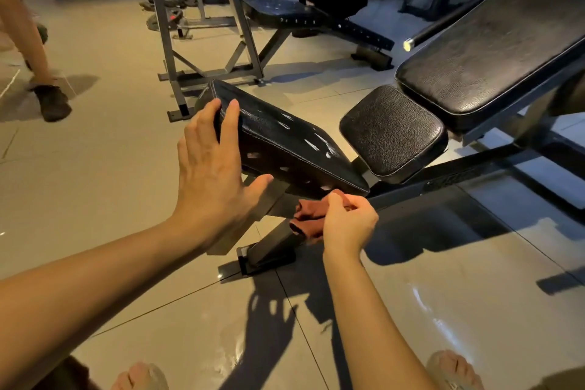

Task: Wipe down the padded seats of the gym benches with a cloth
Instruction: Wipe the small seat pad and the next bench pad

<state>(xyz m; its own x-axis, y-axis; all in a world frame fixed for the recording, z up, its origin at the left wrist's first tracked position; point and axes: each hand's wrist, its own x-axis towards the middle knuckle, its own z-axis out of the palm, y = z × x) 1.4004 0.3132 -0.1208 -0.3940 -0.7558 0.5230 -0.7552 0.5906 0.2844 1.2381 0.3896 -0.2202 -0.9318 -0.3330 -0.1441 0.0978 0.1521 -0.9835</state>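
A tilted black padded pad with white scuff marks stands in the middle of the view. My left hand rests flat against its left end, fingers over the top edge, thumb beneath. My right hand is shut on a crumpled reddish-brown cloth, held at the pad's lower right edge. To the right sit a small black seat pad and a long inclined backrest of another bench.
A grey metal rack and a flat bench stand behind. Another person's leg and shoe are at the left. A bar end sticks out near the backrest. The floor is glossy tile; my feet show at the bottom.
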